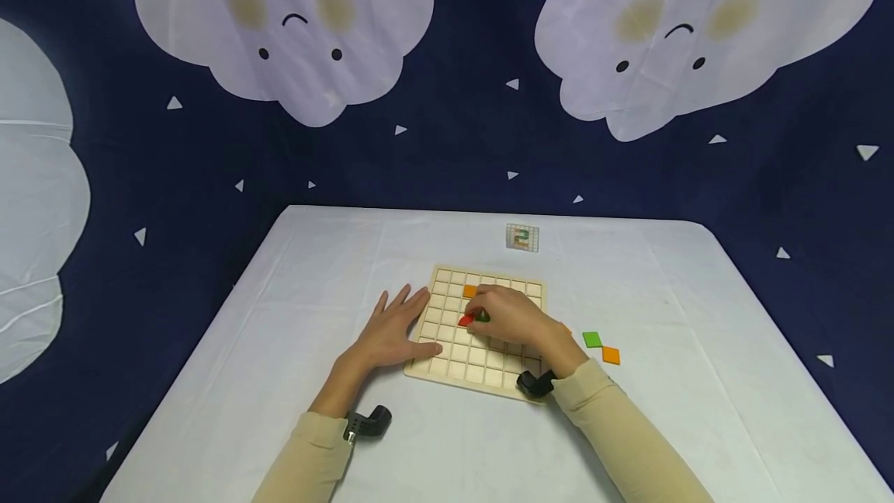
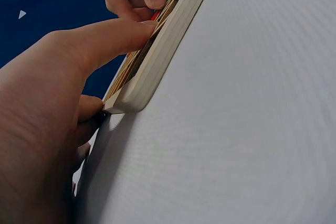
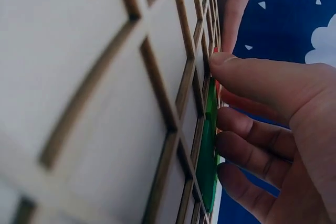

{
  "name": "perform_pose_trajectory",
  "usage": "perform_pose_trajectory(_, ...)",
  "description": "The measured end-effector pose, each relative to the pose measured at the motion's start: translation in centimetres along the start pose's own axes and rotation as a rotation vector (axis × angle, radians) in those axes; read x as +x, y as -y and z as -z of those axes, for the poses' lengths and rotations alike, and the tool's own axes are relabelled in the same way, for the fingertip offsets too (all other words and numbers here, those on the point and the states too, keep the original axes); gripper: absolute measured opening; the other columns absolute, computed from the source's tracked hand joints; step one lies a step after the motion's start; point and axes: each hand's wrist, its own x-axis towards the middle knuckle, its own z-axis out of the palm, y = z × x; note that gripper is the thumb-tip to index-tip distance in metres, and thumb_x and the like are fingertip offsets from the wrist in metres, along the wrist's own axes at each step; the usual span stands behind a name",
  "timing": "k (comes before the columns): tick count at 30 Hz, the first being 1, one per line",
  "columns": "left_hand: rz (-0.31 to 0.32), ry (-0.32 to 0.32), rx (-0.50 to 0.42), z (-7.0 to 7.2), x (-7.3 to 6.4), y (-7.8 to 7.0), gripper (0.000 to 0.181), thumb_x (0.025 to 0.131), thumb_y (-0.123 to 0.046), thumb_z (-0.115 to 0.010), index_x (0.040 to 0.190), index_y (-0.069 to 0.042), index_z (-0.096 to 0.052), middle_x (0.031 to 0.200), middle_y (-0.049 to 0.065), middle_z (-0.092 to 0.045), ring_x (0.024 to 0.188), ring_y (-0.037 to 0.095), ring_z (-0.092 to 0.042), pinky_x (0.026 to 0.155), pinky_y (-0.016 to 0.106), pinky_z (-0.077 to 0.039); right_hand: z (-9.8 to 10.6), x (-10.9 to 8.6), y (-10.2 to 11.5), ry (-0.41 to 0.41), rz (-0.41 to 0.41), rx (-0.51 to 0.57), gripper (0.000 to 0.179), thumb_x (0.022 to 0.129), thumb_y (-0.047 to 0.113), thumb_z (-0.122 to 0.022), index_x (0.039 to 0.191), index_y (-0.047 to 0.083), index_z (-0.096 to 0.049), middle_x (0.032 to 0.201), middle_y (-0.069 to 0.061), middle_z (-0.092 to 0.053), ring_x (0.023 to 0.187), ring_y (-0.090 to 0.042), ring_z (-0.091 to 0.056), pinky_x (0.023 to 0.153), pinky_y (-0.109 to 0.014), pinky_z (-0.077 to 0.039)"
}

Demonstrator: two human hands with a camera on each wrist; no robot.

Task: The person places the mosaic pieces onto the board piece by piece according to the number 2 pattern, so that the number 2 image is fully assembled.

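Observation:
A pale wooden grid board (image 1: 457, 371) lies on the white table, with square cells sunk into it. My left hand (image 1: 396, 332) rests at its left edge, fingers spread and thumb laid over the rim. Over the middle of the board, my right hand (image 1: 513, 313) pinches a red tile (image 1: 466, 320) between thumb and forefinger, low over the cells. Green tiles (image 3: 208, 156) sit in the grid under its other fingers, partly hidden by them. An orange tile (image 1: 470, 291) lies in a cell just beyond the right hand.
Right of the board, a light green tile (image 1: 592, 339) and an orange tile (image 1: 611, 355) lie corner to corner; another orange piece (image 1: 566, 328) peeks out by the right wrist. Behind the board stands a small patterned grid card (image 1: 522, 237). A dark blue cloud-print curtain (image 1: 461, 154) hangs behind the table.

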Motion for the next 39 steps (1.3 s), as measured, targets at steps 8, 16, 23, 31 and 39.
perform_pose_trajectory(8, 0.007, 0.008, 0.0, 0.0, 0.0, -0.1, 0.105, 0.073, -0.074, -0.06, 0.153, -0.014, -0.027, 0.156, -0.004, -0.024, 0.145, 0.019, -0.007, 0.115, 0.046, 0.004, 0.6, -0.9, -0.2, -0.029, 0.019, 0.05, 0.021, 0.085, 0.029, -0.075, 0.102, 0.018, -0.075, 0.097, 0.006, -0.061, 0.083, -0.012, -0.058, 0.072, -0.029, -0.05)
perform_pose_trajectory(16, 0.005, -0.005, -0.004, 0.1, 0.1, -0.2, 0.104, 0.073, -0.072, -0.061, 0.153, -0.014, -0.027, 0.156, -0.003, -0.025, 0.145, 0.019, -0.008, 0.115, 0.046, 0.005, 1.5, -2.3, -1.6, -0.079, 0.0, 0.115, 0.022, 0.085, 0.026, -0.075, 0.105, 0.016, -0.075, 0.097, 0.006, -0.062, 0.079, -0.011, -0.057, 0.068, -0.026, -0.049)
perform_pose_trajectory(23, 0.002, -0.012, -0.01, 0.0, 0.0, -0.1, 0.104, 0.073, -0.071, -0.063, 0.152, -0.013, -0.029, 0.156, -0.002, -0.026, 0.145, 0.02, -0.009, 0.115, 0.047, 0.004, 1.8, -4.1, -3.1, -0.104, -0.036, 0.154, 0.02, 0.085, 0.022, -0.074, 0.104, 0.013, -0.075, 0.093, 0.005, -0.062, 0.076, -0.011, -0.055, 0.065, -0.029, -0.048)
perform_pose_trajectory(31, 0.016, 0.009, -0.006, -0.1, 0.2, -0.1, 0.105, 0.073, -0.073, -0.062, 0.153, -0.014, -0.026, 0.157, -0.005, -0.023, 0.146, 0.019, -0.006, 0.115, 0.045, 0.005, 1.9, -6.6, -5.0, -0.107, -0.106, 0.144, 0.018, 0.087, 0.021, -0.072, 0.104, 0.015, -0.074, 0.096, 0.008, -0.061, 0.081, -0.01, -0.056, 0.072, -0.031, -0.048)
perform_pose_trajectory(39, 0.013, 0.0, 0.003, -0.1, 0.1, -0.2, 0.104, 0.073, -0.072, -0.062, 0.152, -0.014, -0.028, 0.156, -0.004, -0.025, 0.145, 0.019, -0.008, 0.115, 0.047, 0.003, 2.5, -9.4, -6.8, -0.113, -0.177, 0.177, 0.018, 0.086, 0.02, -0.072, 0.104, 0.015, -0.074, 0.085, 0.012, -0.057, 0.069, -0.009, -0.051, 0.059, -0.028, -0.045)
